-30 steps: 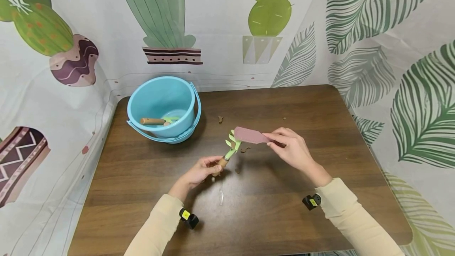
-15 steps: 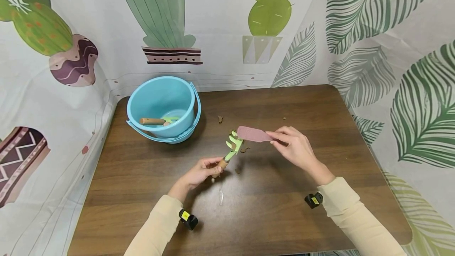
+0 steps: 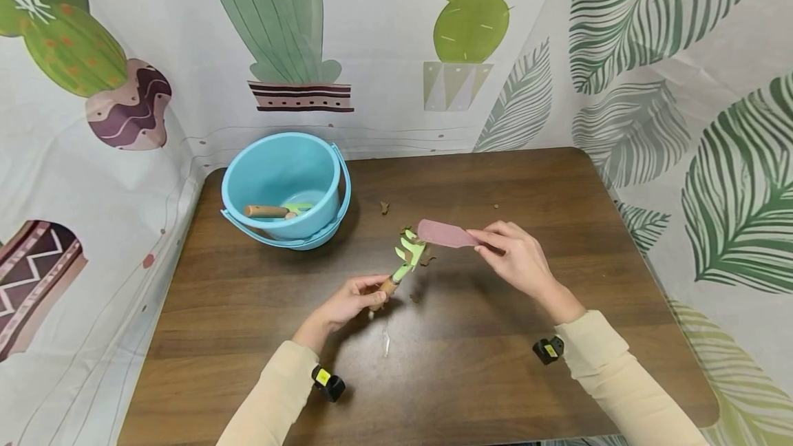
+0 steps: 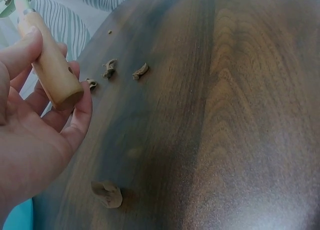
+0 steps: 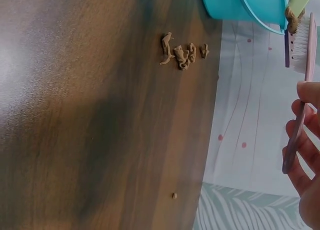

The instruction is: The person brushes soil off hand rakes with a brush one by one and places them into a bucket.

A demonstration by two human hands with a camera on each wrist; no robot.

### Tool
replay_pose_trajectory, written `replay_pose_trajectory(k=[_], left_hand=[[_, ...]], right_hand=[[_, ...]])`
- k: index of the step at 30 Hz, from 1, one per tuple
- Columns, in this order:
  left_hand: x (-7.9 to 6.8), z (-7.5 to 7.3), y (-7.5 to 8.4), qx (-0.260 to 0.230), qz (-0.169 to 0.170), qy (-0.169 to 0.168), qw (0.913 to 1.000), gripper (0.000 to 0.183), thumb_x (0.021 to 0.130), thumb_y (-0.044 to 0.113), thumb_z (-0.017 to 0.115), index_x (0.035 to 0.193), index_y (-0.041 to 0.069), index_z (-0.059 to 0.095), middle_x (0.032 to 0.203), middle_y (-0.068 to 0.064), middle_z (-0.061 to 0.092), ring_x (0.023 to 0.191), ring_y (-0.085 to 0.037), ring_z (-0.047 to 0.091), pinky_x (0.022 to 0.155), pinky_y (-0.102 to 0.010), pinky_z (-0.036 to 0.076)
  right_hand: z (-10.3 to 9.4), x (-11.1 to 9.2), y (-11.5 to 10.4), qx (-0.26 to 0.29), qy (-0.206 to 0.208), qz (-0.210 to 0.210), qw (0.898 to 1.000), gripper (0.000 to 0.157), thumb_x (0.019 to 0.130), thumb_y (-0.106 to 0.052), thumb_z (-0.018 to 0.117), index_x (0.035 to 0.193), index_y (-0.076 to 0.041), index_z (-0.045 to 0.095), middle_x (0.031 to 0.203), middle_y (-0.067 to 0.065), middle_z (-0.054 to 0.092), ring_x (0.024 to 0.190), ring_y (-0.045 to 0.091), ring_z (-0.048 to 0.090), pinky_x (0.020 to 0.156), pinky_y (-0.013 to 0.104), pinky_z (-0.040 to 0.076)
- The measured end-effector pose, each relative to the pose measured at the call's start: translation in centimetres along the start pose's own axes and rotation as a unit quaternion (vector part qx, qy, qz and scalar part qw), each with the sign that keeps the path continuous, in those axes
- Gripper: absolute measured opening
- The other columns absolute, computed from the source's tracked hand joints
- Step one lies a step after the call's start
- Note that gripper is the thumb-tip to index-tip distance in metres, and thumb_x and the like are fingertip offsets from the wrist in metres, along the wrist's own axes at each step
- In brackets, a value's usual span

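Observation:
In the head view my left hand (image 3: 350, 301) grips a small hand fork by its wooden handle (image 4: 55, 64), its green tines (image 3: 411, 252) raised over the table and pointing away. My right hand (image 3: 517, 259) pinches the handle of a pink brush (image 3: 445, 233). The brush head lies just right of the tines, its back facing up. Seen from the right wrist, white bristles (image 5: 301, 44) meet a brown lump of dirt (image 5: 291, 20) stuck on the green metal. More brown dirt clings between the tines.
A blue bucket (image 3: 279, 164) stands at the back left, with another wooden-handled green tool (image 3: 265, 211) inside. Brown crumbs (image 5: 181, 57) lie scattered on the wooden table (image 3: 526, 377) below the tools. A clear thin strip (image 3: 387, 341) lies nearer the front. Patterned cloth (image 3: 384, 33) hangs behind.
The brush has shifted slightly right, from over the tine tips to beside them, uncovering more of the green tines. The left hand and hand fork have barely moved.

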State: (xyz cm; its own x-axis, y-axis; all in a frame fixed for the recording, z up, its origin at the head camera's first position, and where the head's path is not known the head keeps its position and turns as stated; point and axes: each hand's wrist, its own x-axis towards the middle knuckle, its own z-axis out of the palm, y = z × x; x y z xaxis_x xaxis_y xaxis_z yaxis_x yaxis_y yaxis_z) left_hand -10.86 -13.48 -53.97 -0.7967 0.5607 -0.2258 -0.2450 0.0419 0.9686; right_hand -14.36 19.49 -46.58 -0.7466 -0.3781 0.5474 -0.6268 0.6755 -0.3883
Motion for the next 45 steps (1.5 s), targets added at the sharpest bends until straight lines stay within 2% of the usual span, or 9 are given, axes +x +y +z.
replay_pose_trajectory(k=[9,18,24,29,33,39,45], left_hand=[[-0.2,-0.2,-0.1,0.000,-0.005,0.008,1.0000,0.043,0.089,0.004,0.055,0.128,-0.010,0.045,0.094,-0.012,0.061,0.079,-0.014,0.056,0.064,-0.026,0.046],[-0.1,-0.1,-0.1,0.002,-0.009,0.009,0.9999,0.044,0.089,0.008,0.056,0.129,-0.006,0.046,0.099,-0.031,0.055,0.077,-0.016,0.054,0.061,-0.026,0.044],[0.0,0.2,0.1,0.003,-0.012,0.007,0.9999,0.043,0.089,0.006,0.055,0.129,-0.006,0.047,0.097,-0.027,0.057,0.077,-0.019,0.054,0.060,-0.027,0.044],[0.2,0.2,0.2,0.002,-0.014,0.006,0.9999,0.043,0.089,0.007,0.056,0.129,-0.006,0.047,0.098,-0.027,0.057,0.079,-0.021,0.055,0.062,-0.028,0.044],[0.2,0.0,0.1,-0.001,-0.019,0.010,0.9998,0.045,0.088,0.008,0.057,0.130,-0.006,0.045,0.100,-0.027,0.057,0.081,-0.020,0.055,0.064,-0.029,0.045],[-0.1,-0.2,0.1,0.007,-0.021,0.018,0.9996,0.045,0.088,0.007,0.057,0.130,-0.005,0.046,0.092,-0.014,0.059,0.076,-0.019,0.053,0.059,-0.029,0.045],[-0.2,-0.1,0.1,0.017,-0.021,0.023,0.9994,0.043,0.088,0.007,0.057,0.129,-0.003,0.048,0.103,-0.035,0.052,0.078,-0.019,0.052,0.058,-0.029,0.045]], right_hand=[[-0.1,-0.3,0.2,-0.001,0.012,0.005,1.000,0.032,0.069,-0.009,0.078,0.100,-0.014,0.073,0.082,-0.002,0.064,0.068,0.009,0.048,0.054,0.022,0.036],[0.1,0.4,-0.9,0.062,0.013,0.029,0.998,0.030,0.072,-0.008,0.076,0.101,-0.014,0.072,0.085,-0.004,0.064,0.071,0.007,0.050,0.058,0.019,0.038],[0.4,0.8,-1.6,0.086,-0.010,0.042,0.995,0.028,0.075,-0.010,0.074,0.103,-0.015,0.072,0.086,-0.006,0.064,0.071,0.006,0.050,0.057,0.020,0.040],[0.5,1.1,-2.0,0.081,-0.031,0.027,0.996,0.028,0.075,-0.012,0.073,0.103,-0.016,0.071,0.086,-0.006,0.063,0.068,0.007,0.049,0.053,0.020,0.037],[0.2,1.2,-2.0,0.073,-0.041,0.014,0.996,0.028,0.075,-0.011,0.073,0.102,-0.015,0.072,0.083,-0.006,0.062,0.062,0.005,0.046,0.051,0.015,0.033],[-0.2,1.2,-1.8,0.052,-0.070,0.012,0.996,0.026,0.076,-0.012,0.072,0.101,-0.016,0.072,0.082,-0.008,0.062,0.058,0.002,0.046,0.049,0.014,0.033],[-0.6,1.0,-1.7,0.048,-0.083,0.019,0.995,0.026,0.076,-0.012,0.072,0.102,-0.016,0.072,0.082,-0.009,0.062,0.056,0.001,0.044,0.048,0.014,0.033]])
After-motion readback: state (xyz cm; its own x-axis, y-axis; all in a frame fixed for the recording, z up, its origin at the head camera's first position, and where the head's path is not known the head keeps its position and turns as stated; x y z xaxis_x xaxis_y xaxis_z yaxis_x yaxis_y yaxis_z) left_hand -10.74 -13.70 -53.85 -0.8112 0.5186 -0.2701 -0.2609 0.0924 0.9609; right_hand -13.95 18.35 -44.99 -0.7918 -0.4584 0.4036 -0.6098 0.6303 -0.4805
